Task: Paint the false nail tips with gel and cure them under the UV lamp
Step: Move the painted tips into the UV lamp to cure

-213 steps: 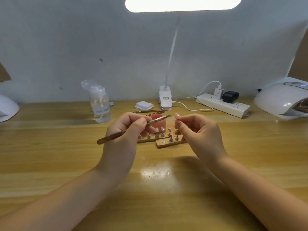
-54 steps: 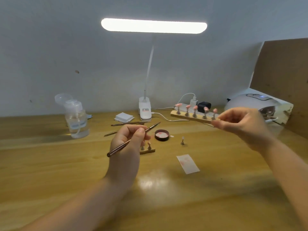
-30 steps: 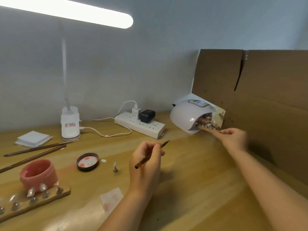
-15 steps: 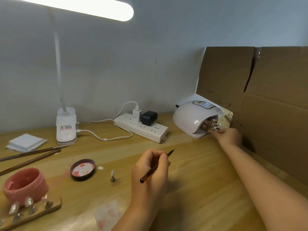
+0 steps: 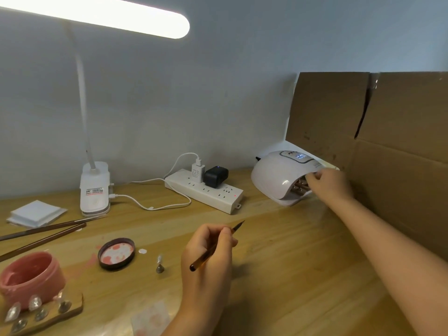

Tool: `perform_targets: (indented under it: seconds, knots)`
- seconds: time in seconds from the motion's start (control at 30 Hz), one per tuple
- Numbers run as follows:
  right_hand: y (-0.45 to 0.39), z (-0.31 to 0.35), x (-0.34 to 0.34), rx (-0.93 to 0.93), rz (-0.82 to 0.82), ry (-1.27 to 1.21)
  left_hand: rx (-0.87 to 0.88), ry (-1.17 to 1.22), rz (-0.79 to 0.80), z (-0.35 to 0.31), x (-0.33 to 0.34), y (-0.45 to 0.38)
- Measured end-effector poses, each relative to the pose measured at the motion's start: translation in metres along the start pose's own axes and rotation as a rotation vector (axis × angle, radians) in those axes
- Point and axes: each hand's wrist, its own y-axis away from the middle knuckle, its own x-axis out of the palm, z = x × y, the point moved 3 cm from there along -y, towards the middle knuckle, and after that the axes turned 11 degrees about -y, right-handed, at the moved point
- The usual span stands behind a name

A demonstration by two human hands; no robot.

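- Left hand (image 5: 208, 258) pinches a brush (image 5: 216, 246), tip pointing up and right, above the table (image 5: 291, 275)
- Right hand (image 5: 331, 183) at the mouth of the UV lamp (image 5: 278, 175), fingers curled on its front edge; whether they hold anything I cannot tell
- Painted tips on a strip (image 5: 300, 189) sit inside the lamp; its display glows
- Gel jar (image 5: 31, 277) and a second strip (image 5: 46, 314) of tips lie far left; lid (image 5: 116, 253) and a lone tip stand (image 5: 159, 264) lie between
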Motion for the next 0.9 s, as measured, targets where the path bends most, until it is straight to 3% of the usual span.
perform_targets:
  seconds: [0.07, 0.13, 0.3, 0.4, 0.63, 0.9]
  knots:
    - [-0.012, 0.015, -0.004, -0.065, -0.001, -0.085, -0.002, -0.003, 0.000, 0.000, 0.000, 0.001]
    - [-0.025, 0.029, 0.001, -0.039, 0.114, -0.118, -0.015, -0.010, 0.003, -0.001, 0.000, 0.002]
    - [-0.061, 0.044, 0.018, -0.051, 0.306, 0.270, -0.051, -0.019, 0.001, 0.000, 0.001, 0.001]
    - [-0.074, 0.048, 0.022, -0.042, 0.351, 0.300, -0.062, -0.030, 0.004, 0.002, 0.001, 0.000]
    - [-0.085, 0.048, 0.028, 0.007, 0.327, 0.114, -0.071, -0.025, -0.014, 0.004, 0.001, -0.001]
    - [-0.002, 0.037, 0.018, 0.026, 0.094, -0.097, -0.112, 0.082, -0.097, -0.005, -0.005, 0.007]
